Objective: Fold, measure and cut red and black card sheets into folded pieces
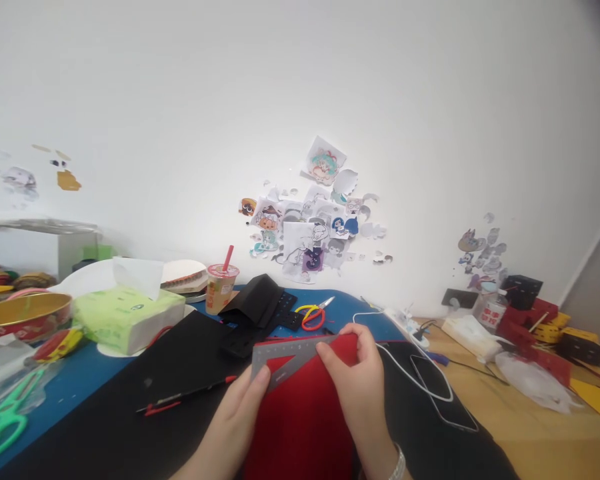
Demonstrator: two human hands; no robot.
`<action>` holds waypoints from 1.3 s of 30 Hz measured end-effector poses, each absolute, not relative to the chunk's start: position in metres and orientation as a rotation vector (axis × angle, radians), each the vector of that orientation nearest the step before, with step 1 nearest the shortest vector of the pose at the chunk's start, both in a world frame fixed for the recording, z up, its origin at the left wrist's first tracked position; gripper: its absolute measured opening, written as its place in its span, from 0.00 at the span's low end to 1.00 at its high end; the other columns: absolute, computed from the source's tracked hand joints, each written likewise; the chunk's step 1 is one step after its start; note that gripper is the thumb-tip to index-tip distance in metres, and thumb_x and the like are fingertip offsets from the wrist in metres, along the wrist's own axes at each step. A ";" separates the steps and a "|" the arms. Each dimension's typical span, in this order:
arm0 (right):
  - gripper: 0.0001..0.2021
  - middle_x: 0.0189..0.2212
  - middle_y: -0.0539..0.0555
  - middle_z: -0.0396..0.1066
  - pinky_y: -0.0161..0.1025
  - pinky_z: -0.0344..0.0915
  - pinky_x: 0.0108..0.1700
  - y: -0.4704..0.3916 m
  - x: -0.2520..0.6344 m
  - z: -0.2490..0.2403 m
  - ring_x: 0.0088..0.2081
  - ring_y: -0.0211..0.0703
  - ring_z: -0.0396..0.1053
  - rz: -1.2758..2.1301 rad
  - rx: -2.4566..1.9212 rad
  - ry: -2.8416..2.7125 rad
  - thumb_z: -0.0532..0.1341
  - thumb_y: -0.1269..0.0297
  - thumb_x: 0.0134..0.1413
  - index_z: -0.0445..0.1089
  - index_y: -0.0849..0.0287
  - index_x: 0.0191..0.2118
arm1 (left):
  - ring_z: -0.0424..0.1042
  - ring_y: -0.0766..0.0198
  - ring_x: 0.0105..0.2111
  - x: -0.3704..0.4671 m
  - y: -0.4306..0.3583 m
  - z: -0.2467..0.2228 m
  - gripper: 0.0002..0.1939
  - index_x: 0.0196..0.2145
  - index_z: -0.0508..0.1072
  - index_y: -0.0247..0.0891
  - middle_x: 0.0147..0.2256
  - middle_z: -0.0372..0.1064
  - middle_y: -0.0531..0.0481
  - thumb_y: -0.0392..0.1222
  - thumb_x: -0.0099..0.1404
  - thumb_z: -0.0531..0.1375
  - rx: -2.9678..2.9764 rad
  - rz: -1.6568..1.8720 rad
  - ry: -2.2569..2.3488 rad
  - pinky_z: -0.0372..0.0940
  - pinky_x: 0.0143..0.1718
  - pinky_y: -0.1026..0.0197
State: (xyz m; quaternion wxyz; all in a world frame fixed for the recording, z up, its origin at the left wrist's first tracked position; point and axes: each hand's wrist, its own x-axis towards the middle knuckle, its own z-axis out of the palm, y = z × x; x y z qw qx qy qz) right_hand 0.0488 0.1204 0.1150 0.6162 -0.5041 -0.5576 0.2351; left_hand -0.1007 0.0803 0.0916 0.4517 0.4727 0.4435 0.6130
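Note:
A grey set square (291, 352) lies flat against the top edge of a red sheet (300, 427), which looks like felt or thin foam. My left hand (243, 400) pinches the square's left corner together with the sheet, thumb on the front. At the other end, my right hand (357, 373) grips the sheet's upper right corner, its thumb pressing the square's tip. The fingers behind the sheet are hidden. Left of my hands, a black and red pen (180, 396) rests on the black mat (115, 420).
Yellow and red scissors (314, 313) and black cut pieces (260, 303) lie ahead, beside a drink cup (221, 288). A tissue box (127, 317) and green scissors (7, 420) are at left. A phone (443, 393) and white cable (415, 377) lie at right.

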 end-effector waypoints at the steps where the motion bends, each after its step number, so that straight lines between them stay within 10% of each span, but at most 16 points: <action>1: 0.14 0.31 0.49 0.67 0.39 0.59 0.41 0.120 0.049 0.115 0.37 0.48 0.65 0.540 -1.156 -1.280 0.66 0.60 0.38 0.64 0.55 0.33 | 0.65 0.51 0.52 -0.100 0.080 0.093 0.33 0.44 0.74 0.44 0.46 0.73 0.55 0.69 0.50 0.56 1.164 1.526 1.090 0.60 0.53 0.59; 27: 0.15 0.31 0.50 0.67 0.42 0.59 0.42 0.117 0.049 0.112 0.37 0.49 0.66 0.468 -1.189 -1.304 0.65 0.58 0.39 0.64 0.56 0.34 | 0.59 0.52 0.56 -0.102 0.077 0.084 0.26 0.43 0.75 0.40 0.49 0.70 0.51 0.61 0.54 0.57 1.042 1.522 1.050 0.48 0.60 0.54; 39: 0.17 0.30 0.50 0.69 0.40 0.62 0.37 0.111 0.045 0.117 0.34 0.48 0.67 0.424 -1.230 -1.313 0.66 0.57 0.35 0.64 0.56 0.33 | 0.71 0.49 0.45 -0.103 0.075 0.092 0.26 0.38 0.77 0.39 0.39 0.76 0.49 0.59 0.45 0.65 0.867 1.371 0.893 0.64 0.48 0.53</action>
